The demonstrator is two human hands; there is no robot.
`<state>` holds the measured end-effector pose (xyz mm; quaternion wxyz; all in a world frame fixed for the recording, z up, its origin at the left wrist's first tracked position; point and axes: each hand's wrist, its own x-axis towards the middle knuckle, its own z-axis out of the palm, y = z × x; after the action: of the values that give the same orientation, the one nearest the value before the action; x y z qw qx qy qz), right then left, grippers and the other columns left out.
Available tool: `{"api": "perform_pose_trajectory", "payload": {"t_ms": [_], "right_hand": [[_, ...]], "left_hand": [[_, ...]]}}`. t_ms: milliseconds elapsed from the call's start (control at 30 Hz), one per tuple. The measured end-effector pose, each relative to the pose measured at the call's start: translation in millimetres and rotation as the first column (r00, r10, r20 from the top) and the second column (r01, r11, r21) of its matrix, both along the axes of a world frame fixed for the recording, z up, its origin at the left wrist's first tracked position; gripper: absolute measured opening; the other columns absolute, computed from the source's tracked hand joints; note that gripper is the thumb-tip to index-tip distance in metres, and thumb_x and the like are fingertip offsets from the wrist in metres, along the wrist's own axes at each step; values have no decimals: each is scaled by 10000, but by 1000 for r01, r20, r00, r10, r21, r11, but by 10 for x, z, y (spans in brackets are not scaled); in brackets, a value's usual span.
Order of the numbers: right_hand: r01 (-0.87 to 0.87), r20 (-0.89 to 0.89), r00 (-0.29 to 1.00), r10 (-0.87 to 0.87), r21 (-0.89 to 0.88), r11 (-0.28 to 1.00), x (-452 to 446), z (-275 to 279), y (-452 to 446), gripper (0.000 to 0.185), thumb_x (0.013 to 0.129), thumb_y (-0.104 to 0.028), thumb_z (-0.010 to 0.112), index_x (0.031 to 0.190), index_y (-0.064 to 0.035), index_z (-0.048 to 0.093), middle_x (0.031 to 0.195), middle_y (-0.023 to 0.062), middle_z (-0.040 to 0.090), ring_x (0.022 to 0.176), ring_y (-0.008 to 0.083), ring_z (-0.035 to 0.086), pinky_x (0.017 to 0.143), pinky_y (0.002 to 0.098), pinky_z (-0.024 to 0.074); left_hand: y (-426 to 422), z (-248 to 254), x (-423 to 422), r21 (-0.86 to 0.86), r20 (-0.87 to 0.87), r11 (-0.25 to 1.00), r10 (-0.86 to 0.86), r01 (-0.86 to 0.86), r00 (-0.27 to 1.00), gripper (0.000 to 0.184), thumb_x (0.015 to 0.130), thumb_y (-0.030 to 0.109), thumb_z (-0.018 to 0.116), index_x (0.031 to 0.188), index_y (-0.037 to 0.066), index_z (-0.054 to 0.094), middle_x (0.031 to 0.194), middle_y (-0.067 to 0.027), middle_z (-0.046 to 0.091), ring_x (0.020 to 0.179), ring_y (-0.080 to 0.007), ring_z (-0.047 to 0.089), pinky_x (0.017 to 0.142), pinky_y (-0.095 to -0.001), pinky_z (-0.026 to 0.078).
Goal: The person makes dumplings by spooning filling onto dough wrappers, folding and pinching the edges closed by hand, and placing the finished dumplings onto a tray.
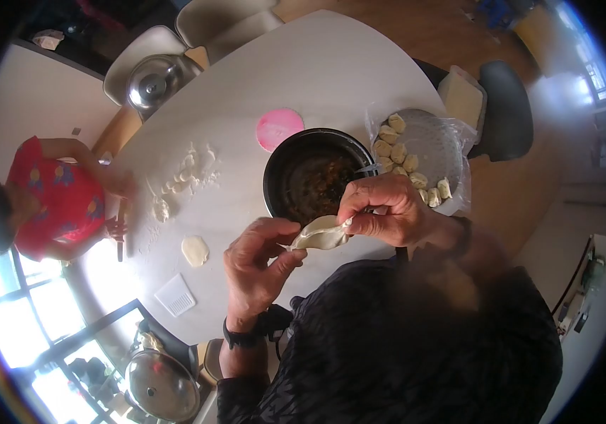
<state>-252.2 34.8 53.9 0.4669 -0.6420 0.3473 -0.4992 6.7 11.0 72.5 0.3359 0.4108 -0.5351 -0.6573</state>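
Observation:
Between my two hands, at the near rim of a dark pot, is a folded dumpling (323,234) of pale dough. My left hand (259,263) pinches its left end between thumb and fingers. The right end is gripped by my right hand (386,212), fingertips pressed together on the dough. Dark brown filling lies in the bottom of the pot (272,185), with a utensil handle over its right rim. To the right, a round tray (427,145) lined with clear plastic carries several finished dumplings (396,152) along its left and near sides.
A pink disc (280,129) lies beyond the pot. Flour-dusted dough pieces (184,173), a flat wrapper (195,251) and a white ridged board (175,295) are on the table's left. Another person (59,191) in red holds a rolling pin (120,230) there. Chairs surround the table.

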Motion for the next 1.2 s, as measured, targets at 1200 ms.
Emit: {"api": "perform_pose_trajectory", "payload": {"t_ms": [1200], "right_hand": [[-52, -317, 948, -12, -192, 980, 110, 191, -5, 395, 805, -42, 852, 1169, -34, 701, 906, 99, 729, 731, 227, 731, 611, 319, 585]], "left_hand": [[0, 170, -164, -382, 249, 909, -74, 168, 966, 220, 838, -86, 736, 1034, -5, 680, 905, -96, 737, 808, -164, 747, 706, -270, 590]]}}
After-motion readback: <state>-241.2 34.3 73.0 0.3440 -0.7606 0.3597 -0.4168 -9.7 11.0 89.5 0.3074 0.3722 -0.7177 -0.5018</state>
